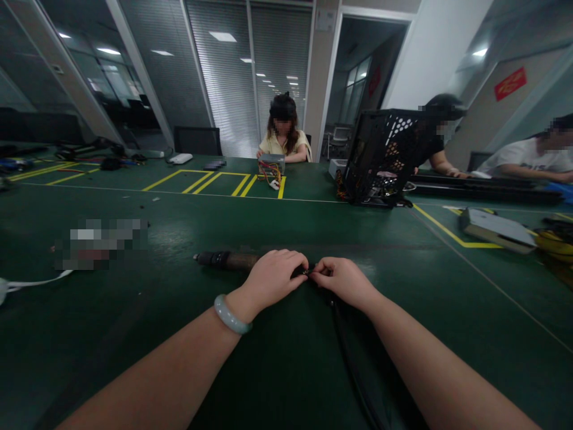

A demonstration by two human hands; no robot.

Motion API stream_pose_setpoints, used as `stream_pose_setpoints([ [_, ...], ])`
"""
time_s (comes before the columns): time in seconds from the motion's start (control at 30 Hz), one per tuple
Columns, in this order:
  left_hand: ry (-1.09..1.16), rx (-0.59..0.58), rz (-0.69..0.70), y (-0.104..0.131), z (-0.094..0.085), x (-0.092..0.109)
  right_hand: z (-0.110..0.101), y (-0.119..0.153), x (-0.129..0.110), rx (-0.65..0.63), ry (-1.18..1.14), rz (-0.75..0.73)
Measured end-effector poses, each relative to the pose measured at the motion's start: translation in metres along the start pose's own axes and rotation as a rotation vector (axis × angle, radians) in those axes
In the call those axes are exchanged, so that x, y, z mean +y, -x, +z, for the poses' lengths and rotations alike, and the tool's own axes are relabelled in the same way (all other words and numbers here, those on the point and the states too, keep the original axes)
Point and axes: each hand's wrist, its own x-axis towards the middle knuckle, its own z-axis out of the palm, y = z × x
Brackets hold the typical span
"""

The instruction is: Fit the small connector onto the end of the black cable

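Observation:
A corded electric screwdriver (237,261), with a black nose and a brownish barrel, lies along the green table with its metal tip pointing left. My left hand (275,276) wraps over its rear end, and a pale bangle sits on that wrist. Just beside it, my right hand (347,282) pinches the end of the black cable (347,346) where it meets the tool. The fingertips of both hands nearly touch, and the small joint between them is partly hidden. From there the cable curves down toward the near edge of the view.
Across the green table (170,334) a person (286,137) handles a power supply (271,164) with coloured wires. A black computer case (380,158) stands right of centre, near two more people. Farther right lies a grey metal box (496,229). A blurred-out object (101,242) is at left.

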Motion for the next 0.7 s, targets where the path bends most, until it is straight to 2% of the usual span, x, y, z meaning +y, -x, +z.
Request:
stream_pose_setpoints([
  [0.7, 0.024, -0.014, 0.01, -0.0009, 0.0014, -0.0014, -0.0012, 0.0008, -0.0027, 0.003, 0.019, -0.004],
])
